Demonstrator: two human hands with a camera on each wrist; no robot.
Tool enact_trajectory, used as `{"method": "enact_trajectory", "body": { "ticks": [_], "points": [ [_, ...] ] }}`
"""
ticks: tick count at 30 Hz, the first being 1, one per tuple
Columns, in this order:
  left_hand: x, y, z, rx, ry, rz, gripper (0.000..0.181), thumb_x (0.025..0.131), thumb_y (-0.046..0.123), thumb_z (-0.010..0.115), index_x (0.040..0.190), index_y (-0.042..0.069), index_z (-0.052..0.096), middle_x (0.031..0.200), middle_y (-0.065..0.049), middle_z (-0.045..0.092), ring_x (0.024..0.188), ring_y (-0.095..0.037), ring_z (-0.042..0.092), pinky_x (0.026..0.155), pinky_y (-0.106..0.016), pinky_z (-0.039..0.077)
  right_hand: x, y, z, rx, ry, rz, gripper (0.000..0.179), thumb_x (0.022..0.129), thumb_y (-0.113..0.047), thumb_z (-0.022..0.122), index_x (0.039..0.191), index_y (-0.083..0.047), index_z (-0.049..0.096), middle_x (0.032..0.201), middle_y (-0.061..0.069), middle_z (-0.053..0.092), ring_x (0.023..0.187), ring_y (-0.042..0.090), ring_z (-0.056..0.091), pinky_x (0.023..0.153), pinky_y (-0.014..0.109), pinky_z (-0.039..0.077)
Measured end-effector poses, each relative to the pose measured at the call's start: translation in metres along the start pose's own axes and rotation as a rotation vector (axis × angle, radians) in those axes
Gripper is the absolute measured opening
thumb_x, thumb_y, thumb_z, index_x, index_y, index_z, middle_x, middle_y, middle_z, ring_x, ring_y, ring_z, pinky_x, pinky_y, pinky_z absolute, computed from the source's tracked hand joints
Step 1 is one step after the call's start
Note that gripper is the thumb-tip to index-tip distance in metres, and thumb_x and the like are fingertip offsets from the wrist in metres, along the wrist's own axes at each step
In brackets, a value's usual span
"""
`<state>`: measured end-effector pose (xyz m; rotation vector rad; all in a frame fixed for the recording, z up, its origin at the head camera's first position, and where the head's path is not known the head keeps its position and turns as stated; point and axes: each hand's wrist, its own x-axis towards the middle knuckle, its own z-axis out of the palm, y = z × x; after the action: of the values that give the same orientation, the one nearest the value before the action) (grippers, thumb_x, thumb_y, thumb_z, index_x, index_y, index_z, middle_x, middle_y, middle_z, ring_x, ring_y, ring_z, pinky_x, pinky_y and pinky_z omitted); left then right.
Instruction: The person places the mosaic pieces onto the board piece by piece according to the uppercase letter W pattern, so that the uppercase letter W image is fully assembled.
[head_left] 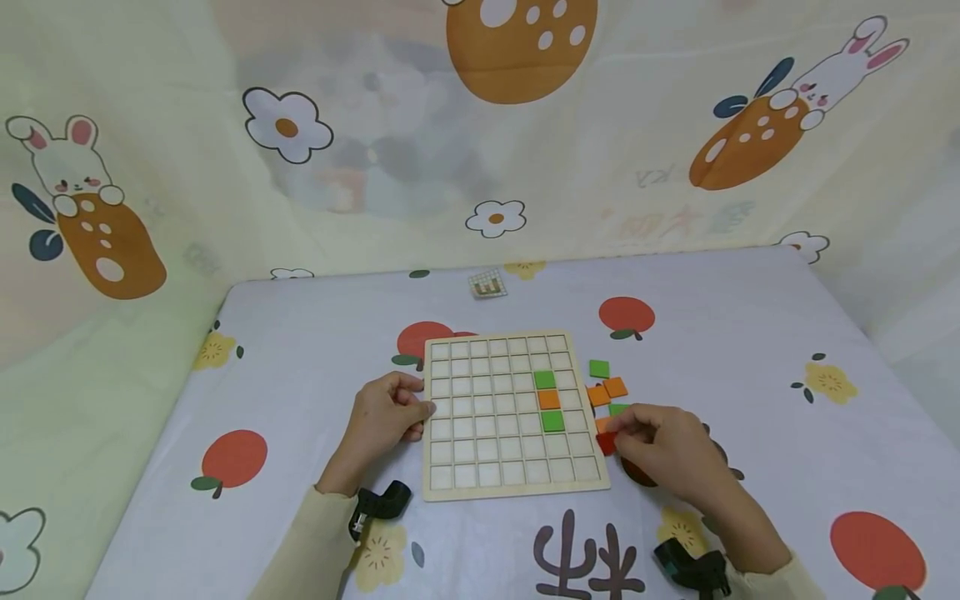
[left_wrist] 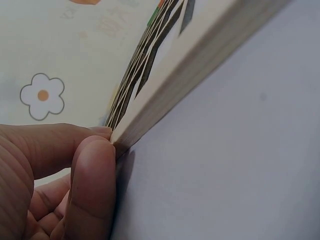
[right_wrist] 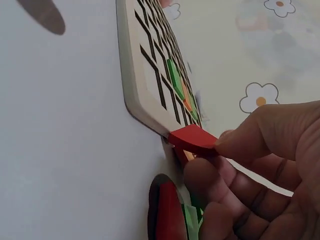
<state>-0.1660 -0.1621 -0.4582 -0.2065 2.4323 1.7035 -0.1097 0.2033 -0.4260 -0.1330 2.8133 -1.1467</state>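
Observation:
A pale wooden grid board (head_left: 517, 493) lies on the table, two green tiles (head_left: 552, 421) and an orange tile (head_left: 549, 400) set in one column toward its right side. My left hand (head_left: 382, 417) holds the board's left edge, with thumb and forefinger together at the rim in the left wrist view. Beyond the right edge, my right hand (head_left: 671, 450) pinches a red tile (right_wrist: 195, 137) between thumb and fingers; the tile is tilted beside the board's rim. Loose orange tiles (head_left: 615, 387) and green tiles (head_left: 599, 368) lie by that edge, some partly hidden by the right hand.
A small clear packet with a grid pattern (head_left: 488, 284) lies at the back of the table. The white cloth (head_left: 315, 333) is printed with fruit and flowers. Behind it hangs a patterned curtain (head_left: 390, 242). Each wrist wears a black device (head_left: 378, 504).

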Motion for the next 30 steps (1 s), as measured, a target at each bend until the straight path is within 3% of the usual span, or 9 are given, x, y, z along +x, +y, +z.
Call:
{"method": "enact_trajectory", "body": {
  "ticks": [8,19,30],
  "points": [
    [0.000,0.001,-0.001,-0.005,-0.006,0.001,0.028,0.087,0.000,0.082,0.111,0.000,0.067,0.079,-0.010,0.061,0.055,-0.014,0.064,0.054,-0.027,0.060,0.011,-0.008,0.005,0.093,-0.003,0.006,0.012,0.090,-0.002,0.071,0.099,-0.006,0.077,0.084,0.000,0.073,0.068,0.015,0.058,0.057,0.022,0.049],
    [0.000,0.002,-0.001,0.007,0.000,-0.011,0.028,0.087,0.001,0.082,0.111,0.001,0.068,0.079,-0.010,0.061,0.055,-0.015,0.065,0.054,-0.027,0.060,0.022,-0.019,0.020,0.209,-0.116,0.009,0.016,0.086,0.000,0.067,0.098,-0.004,0.077,0.081,0.003,0.069,0.068,0.017,0.059,0.059,0.023,0.049],
    [0.001,0.001,-0.001,-0.005,-0.001,-0.008,0.028,0.087,-0.001,0.082,0.111,0.000,0.067,0.078,-0.010,0.061,0.055,-0.014,0.064,0.054,-0.026,0.060,0.024,-0.024,0.030,0.203,-0.112,0.034,0.011,0.088,-0.002,0.069,0.095,-0.005,0.077,0.074,0.001,0.065,0.065,0.017,0.056,0.056,0.023,0.046]
  ]
}}
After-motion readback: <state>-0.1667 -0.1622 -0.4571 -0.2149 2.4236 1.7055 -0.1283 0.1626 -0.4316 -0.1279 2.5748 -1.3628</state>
